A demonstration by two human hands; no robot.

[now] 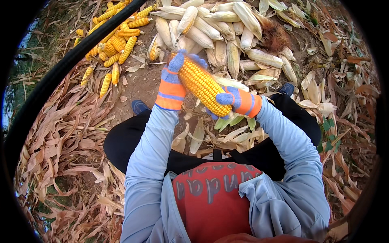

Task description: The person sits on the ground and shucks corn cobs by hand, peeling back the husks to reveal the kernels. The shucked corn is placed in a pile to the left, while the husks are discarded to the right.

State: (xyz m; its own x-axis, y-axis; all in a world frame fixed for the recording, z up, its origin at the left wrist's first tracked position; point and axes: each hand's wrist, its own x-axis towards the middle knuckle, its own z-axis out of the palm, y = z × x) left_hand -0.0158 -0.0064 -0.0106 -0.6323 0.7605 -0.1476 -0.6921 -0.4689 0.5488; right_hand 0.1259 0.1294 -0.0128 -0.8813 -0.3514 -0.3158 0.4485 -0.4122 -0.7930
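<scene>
A bare yellow ear of corn (pixel 204 86) is held slantwise in front of me, between my two gloved hands. My left hand (pixel 174 77), in an orange and blue glove, is closed round its upper left end, where some brownish silk clings. At the lower right end my right hand (pixel 235 101) grips the cob, thumb on top and fingers partly hidden beneath. Peeled husks (pixel 227 121) in pale green and cream lie below the right hand, by the cob's lower end.
Beyond my hands lies a heap of unhusked corn ears (pixel 221 30), with a tuft of brown silk (pixel 276 36) at its right. A pile of husked yellow ears (pixel 117 42) sits far left. Dry leaves (pixel 60 150) cover the ground leftward. A dark cable (pixel 73 60) crosses the upper left.
</scene>
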